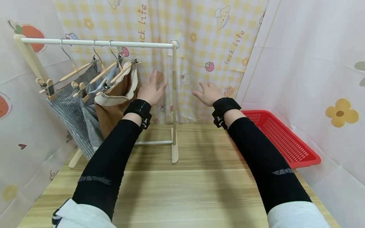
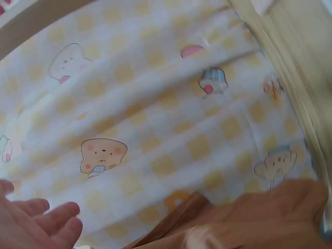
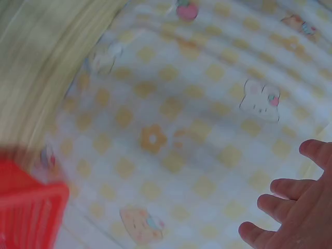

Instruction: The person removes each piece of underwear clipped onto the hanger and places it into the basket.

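My left hand [image 1: 150, 91] reaches forward with fingers spread, holding nothing, just right of the brown garment [image 1: 109, 117] on the rack. In the left wrist view its fingertips [image 2: 66, 212] show at the lower left, with brown cloth [image 2: 259, 218] at the bottom. The right hand [image 1: 209, 94] is also stretched out, fingers apart and nothing in it, right of the rack's upright. Several pieces of clothing hang by clip hangers from the white rail [image 1: 97, 42]: striped grey trousers [image 1: 71, 107], a grey-blue garment [image 1: 94, 117] and the brown one with a cream waistband.
A red plastic basket [image 1: 285, 139] stands at the right of the wooden table [image 1: 182, 193]. The rack's right upright [image 1: 174, 95] rises between the two hands, its foot on the table. Patterned curtains [image 1: 199, 47] enclose the back and sides.
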Demonstrator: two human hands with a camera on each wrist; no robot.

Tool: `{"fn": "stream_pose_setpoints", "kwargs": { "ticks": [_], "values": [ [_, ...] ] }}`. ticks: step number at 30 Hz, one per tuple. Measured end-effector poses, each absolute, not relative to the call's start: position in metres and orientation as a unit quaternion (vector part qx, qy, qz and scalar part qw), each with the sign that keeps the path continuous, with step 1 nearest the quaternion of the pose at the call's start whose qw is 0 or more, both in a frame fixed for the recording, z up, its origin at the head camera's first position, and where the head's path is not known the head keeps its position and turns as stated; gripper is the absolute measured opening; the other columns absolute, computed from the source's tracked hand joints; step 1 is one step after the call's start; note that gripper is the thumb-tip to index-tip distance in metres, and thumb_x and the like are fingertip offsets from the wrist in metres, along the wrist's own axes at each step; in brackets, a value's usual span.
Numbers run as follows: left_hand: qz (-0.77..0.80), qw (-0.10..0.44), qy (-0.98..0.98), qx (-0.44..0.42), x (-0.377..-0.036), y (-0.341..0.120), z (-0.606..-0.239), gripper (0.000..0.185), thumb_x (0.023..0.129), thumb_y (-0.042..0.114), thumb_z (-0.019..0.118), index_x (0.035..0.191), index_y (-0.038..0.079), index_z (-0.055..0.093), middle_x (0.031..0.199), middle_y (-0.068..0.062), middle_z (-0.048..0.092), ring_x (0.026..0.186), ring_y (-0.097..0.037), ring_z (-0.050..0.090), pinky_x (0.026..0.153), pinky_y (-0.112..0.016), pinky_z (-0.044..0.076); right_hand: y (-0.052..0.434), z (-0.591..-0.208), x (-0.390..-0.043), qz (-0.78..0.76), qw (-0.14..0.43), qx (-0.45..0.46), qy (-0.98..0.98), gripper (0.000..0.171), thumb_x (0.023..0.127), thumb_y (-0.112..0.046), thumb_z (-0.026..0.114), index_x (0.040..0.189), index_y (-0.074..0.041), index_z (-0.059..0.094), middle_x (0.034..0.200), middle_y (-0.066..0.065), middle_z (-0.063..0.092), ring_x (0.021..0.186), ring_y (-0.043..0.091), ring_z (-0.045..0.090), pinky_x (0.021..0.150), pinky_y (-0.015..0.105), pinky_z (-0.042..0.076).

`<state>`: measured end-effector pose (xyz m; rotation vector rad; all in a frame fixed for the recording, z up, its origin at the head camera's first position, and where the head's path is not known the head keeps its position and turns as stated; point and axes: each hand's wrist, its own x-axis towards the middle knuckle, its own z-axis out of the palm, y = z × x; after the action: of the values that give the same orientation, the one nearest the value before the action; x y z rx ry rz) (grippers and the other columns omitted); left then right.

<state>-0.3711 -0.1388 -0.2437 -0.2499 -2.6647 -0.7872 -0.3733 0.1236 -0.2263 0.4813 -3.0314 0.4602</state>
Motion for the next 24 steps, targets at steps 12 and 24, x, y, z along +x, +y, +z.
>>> {"fn": "stream_pose_setpoints", "kwargs": {
  "ticks": [12,24],
  "values": [
    [-0.430,0.254,-0.855,-0.137,-0.344,-0.143,-0.287,0.069,0.106,0.043,0.038,0.160,0.015,0.006,0.165,-0.012,0.010,0.149,-0.031,0.015,0.118,-0.049,0.014,0.122,-0.273,-0.362,0.354,0.023,0.261,-0.898,0.068,0.107,-0.047,0.034,0.159,-0.008,0.015,0.163,0.016,0.014,0.149,0.031,0.013,0.118,0.049,0.015],
    [-0.579,0.328,-0.727,-0.169,-0.292,-0.136,-0.292,0.051,0.107,0.033,0.038,0.152,0.009,0.033,0.101,-0.014,0.067,0.103,-0.029,0.061,0.093,-0.044,0.043,0.077,-0.299,-0.356,0.611,0.022,0.296,-0.733,0.053,0.106,-0.018,0.047,0.154,-0.006,0.030,0.146,0.024,0.042,0.132,0.036,0.043,0.109,0.047,0.036]
  ]
}}
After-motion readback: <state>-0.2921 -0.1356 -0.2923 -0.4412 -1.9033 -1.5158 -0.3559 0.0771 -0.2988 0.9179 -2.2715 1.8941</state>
